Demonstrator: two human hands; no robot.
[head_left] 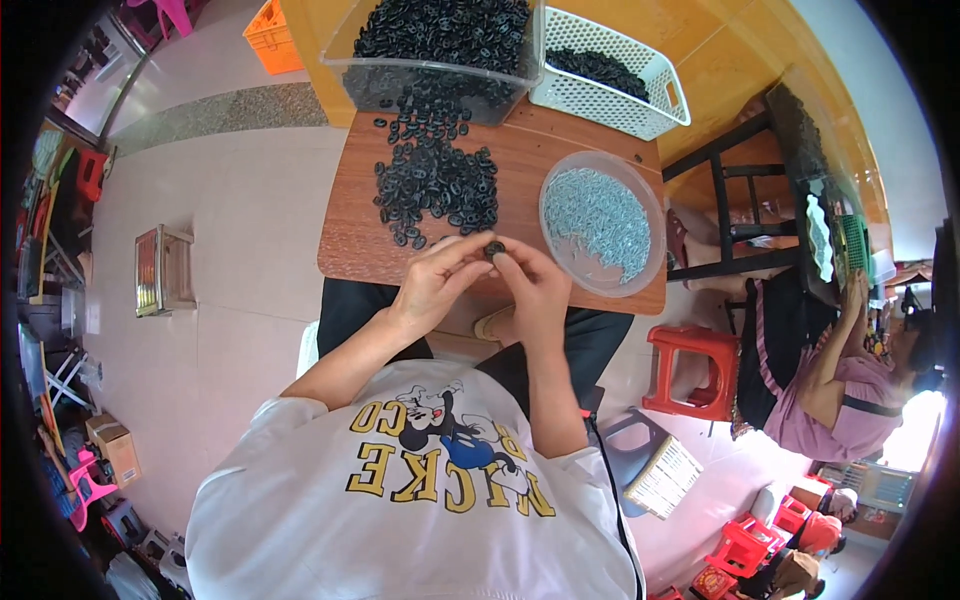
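A small black oval part point(494, 248) is pinched between the fingertips of both hands, just over the table's near edge. My left hand point(432, 284) closes on it from the left, and my right hand point(538, 284) grips it from the right with thumb and finger. Beyond them, a loose pile of similar black oval parts point(435, 185) spreads over the wooden table point(345, 225). To the right of the pile stands a round translucent bowl point(657, 228) full of small silvery pins or screws point(598, 215). Their exact shape is too small to tell.
A clear bin point(430, 67) heaped with black parts and a white perforated basket point(645, 120) of dark pieces stand at the table's far side. A red stool point(695, 370) is at right, near a seated person point(830, 400). A metal-framed stool point(163, 270) stands left.
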